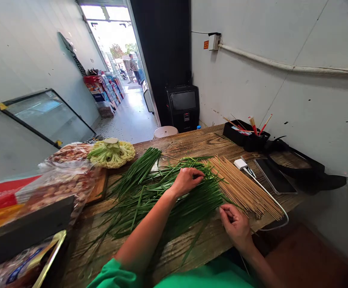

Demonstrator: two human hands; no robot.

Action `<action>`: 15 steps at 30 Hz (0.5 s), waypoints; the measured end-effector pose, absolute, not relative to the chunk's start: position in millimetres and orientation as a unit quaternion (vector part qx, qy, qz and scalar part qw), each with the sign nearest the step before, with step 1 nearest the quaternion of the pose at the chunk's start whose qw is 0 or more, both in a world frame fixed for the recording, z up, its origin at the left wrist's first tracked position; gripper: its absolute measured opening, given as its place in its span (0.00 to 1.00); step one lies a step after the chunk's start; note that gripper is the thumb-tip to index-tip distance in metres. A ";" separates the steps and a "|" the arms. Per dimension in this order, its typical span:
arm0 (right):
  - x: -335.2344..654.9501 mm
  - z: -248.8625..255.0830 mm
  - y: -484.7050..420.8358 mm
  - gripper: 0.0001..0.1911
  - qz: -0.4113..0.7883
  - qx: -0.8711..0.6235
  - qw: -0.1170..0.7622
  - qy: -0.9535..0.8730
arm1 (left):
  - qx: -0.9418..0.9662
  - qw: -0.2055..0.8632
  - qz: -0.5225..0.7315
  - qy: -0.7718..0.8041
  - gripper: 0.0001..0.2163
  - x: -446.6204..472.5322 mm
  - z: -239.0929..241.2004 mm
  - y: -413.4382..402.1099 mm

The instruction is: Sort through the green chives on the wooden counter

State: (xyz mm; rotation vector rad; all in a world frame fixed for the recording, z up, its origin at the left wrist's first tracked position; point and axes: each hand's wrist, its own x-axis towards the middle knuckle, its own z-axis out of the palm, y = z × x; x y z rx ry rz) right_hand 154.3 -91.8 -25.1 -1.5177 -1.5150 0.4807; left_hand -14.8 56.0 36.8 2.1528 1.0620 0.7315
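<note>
Many chives [197, 200] | left hand [187, 181] atop them | right hand [235, 224] at near edge

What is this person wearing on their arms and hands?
Both hands are bare: no gloves, and no ring, watch or bracelet shows on the left hand or right hand. The forearms are uncovered. A bright green sleeve ends near the left elbow, part of a green top along the bottom edge.
</note>
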 end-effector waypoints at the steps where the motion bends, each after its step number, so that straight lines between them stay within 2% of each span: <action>1: 154.4 -25.7 -91.9 0.12 0.195 -0.617 0.453 -0.614 | 0.815 0.312 0.278 0.402 0.10 -14.9 37.4 55.6; 15: 154.9 -27.7 -91.3 0.12 0.189 -0.617 0.453 -0.615 | 0.816 0.307 0.283 0.400 0.09 -14.2 33.2 54.7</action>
